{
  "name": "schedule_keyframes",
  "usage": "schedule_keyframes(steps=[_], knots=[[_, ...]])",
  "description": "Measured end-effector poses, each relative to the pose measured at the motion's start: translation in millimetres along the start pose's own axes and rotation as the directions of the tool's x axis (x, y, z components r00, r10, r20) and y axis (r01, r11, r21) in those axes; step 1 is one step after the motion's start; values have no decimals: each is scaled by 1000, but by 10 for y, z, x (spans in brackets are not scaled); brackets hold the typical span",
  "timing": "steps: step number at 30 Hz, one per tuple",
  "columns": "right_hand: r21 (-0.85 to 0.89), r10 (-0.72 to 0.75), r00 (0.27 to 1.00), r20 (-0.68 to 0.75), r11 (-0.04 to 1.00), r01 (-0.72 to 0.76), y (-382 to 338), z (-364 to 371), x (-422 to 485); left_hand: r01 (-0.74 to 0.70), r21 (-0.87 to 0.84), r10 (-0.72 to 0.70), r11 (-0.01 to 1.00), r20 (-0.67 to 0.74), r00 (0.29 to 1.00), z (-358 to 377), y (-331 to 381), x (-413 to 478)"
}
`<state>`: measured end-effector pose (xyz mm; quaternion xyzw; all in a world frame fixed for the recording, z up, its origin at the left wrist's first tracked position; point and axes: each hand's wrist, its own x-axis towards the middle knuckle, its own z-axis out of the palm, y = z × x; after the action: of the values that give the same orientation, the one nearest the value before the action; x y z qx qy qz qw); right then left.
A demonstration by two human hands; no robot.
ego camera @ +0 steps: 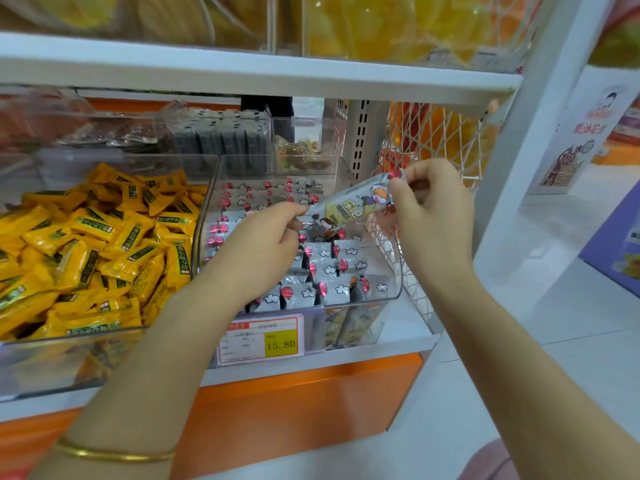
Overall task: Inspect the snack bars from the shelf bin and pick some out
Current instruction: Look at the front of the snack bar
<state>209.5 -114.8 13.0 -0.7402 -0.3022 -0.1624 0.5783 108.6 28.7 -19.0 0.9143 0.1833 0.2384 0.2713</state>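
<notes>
A long snack bar [349,206] in a silver and yellow cartoon wrapper is held slantwise above a clear plastic shelf bin [391,271]. My left hand [259,244] pinches its lower left end. Its upper right end is pinched by my right hand [433,209]. The bin below holds several more bars [325,271] standing on end, white wrappers with red balloons and clouds. My left forearm hides part of the bin's front left.
A clear bin of yellow wrapped snacks [90,251] stands to the left. A price tag reading 15.80 [263,339] hangs on the bin front. Further bins sit behind, a white shelf board [242,71] runs overhead, and a white wire mesh side panel [433,143] stands at right.
</notes>
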Motion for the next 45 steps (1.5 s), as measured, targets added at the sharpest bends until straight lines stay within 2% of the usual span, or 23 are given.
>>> schedule_keyframes(steps=[8,11,14,16,18,22,24,27,31,36,39,42,45], knots=[[40,51,999,-9,998,-51,20,-3,-10,-27,74,28,997,-17,999,-9,20,-12],[62,75,997,12,995,-76,32,-7,-19,-39,72,46,997,-92,995,-21,62,-17],[173,130,990,52,975,-137,20,-17,-43,12,-86,-26,996,-161,987,-45,120,-22],[276,182,979,95,940,-202,13,-16,-52,76,-235,-109,969,-130,985,-56,142,-21],[356,224,963,150,897,-264,1,-12,-56,148,-425,-201,893,-82,976,-67,146,-30],[544,266,922,280,748,-381,-8,-11,-64,256,-776,-351,576,48,935,-97,188,-68],[608,278,886,372,648,-459,2,-15,-81,277,-835,-398,476,77,914,-134,213,-81],[674,282,833,476,492,-551,5,-11,-111,303,-846,-431,438,98,897,-182,201,-90],[720,315,812,491,379,-582,-7,3,-118,322,-895,-457,307,158,875,-211,210,-110],[714,331,829,450,424,-557,18,6,-125,301,-948,-444,102,227,867,-226,244,-121],[687,327,854,405,508,-520,21,5,-121,288,-954,-399,80,234,887,-247,249,-128],[635,318,870,377,595,-493,4,3,-120,290,-934,-338,209,209,917,-249,237,-131],[522,262,911,319,754,-399,3,-1,-131,277,-878,-286,390,170,943,-251,222,-136]])
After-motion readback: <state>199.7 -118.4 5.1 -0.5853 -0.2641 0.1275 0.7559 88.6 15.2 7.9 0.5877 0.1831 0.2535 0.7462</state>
